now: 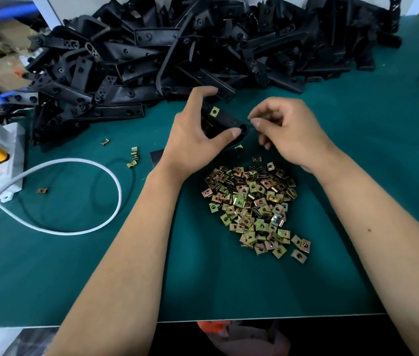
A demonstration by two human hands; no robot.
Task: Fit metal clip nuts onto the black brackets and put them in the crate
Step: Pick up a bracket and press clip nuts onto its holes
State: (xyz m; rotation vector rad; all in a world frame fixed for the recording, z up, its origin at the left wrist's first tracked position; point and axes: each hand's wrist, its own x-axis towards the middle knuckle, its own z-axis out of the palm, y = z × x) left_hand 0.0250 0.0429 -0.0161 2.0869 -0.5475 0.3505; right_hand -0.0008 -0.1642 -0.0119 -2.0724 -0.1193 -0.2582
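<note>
In left hand [193, 140]: clip-nutted black bracket [225, 119]

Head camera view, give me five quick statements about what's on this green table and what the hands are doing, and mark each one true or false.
1. The left hand holds a black bracket above the table. True.
2. That bracket has no clip nut on it yet. False: one fitted clip nut already sits on its far end.
3. The loose clip nuts lie heaped between the two forearms. True.
4. The right hand rests flat and open on the table. False: its fingers are curled at the bracket's near end; whether they pinch a nut cannot be made out.
5. The bracket pile lies at the near edge of the table. False: it lies at the far side, beyond the hands.
</note>
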